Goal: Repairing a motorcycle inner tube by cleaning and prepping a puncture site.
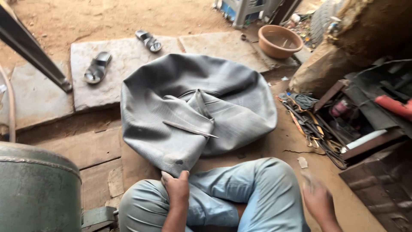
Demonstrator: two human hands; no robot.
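1. My left hand [177,189] pinches the near edge of the tube [193,107], thumb on top and fingers curled under the rubber. It is closed on that edge, just above my knee [146,197].

2. The tube is a big grey deflated inner tube lying crumpled on the ground in front of my crossed legs, partly on the stone slabs [107,73] and partly on the dirt. Its near corner is drawn toward me.

3. A flat metal blade [189,129] lies on top of the tube, near a fold in the middle. As I judge it, I should keep the rubber from jerking so the blade does not slide off or nick it.

4. To handle this edge well, I would keep the grip close to the rim and pull low and evenly, so the folds flatten and do not bunch up.

5. My right hand [317,199] is off the tube, over the dirt beside my right knee. It is blurred; it holds nothing that I can see, and I cannot tell how far the fingers are spread.

6. To my right sits an open box [369,124] of tools and straps, well apart from the tube. A green drum [38,189] stands at my left. Two sandals [98,66] rest on the slabs beyond, and a brown basin [279,41] sits further back.
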